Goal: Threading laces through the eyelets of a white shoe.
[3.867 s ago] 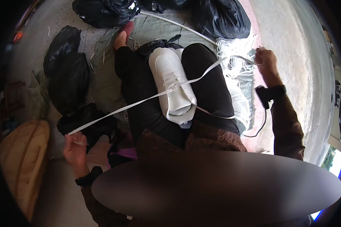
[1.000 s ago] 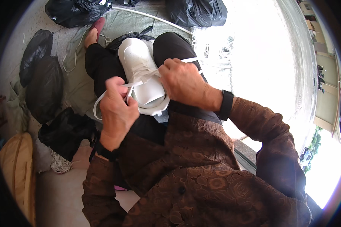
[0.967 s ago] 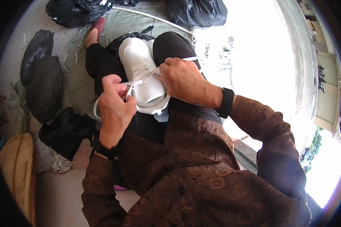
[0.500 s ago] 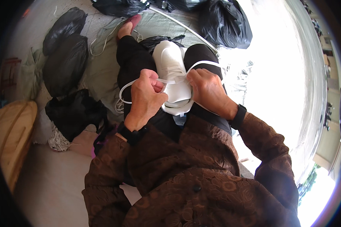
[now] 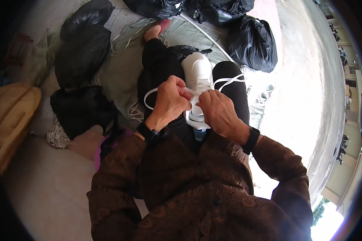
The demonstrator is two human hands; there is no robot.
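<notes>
A white sneaker point(image 5: 198, 68) rests between my knees, toe pointing away from me and its collar toward my body. Over its tongue my left hand point(image 5: 169, 99) pinches a white shoelace point(image 5: 149, 96), which loops out to the left of the fingers. On the other side my right hand point(image 5: 220, 109) is closed near the upper eyelets, fingertips together at the lace. Another stretch of lace curves out to the right over my thigh. The fingers hide part of the tongue and the upper eyelets.
Black plastic bags point(image 5: 252, 44) lie at the far side and left. A white pole point(image 5: 205, 35) crosses the green sheet point(image 5: 122, 72). At left are a wooden board point(image 5: 16, 116), a black cloth bag point(image 5: 82, 112) and a bundle of white laces point(image 5: 58, 136).
My right hand has come in closer to my left, over the shoe's tongue. The right-hand lace now hangs in a narrower loop. The whole view has shifted slightly.
</notes>
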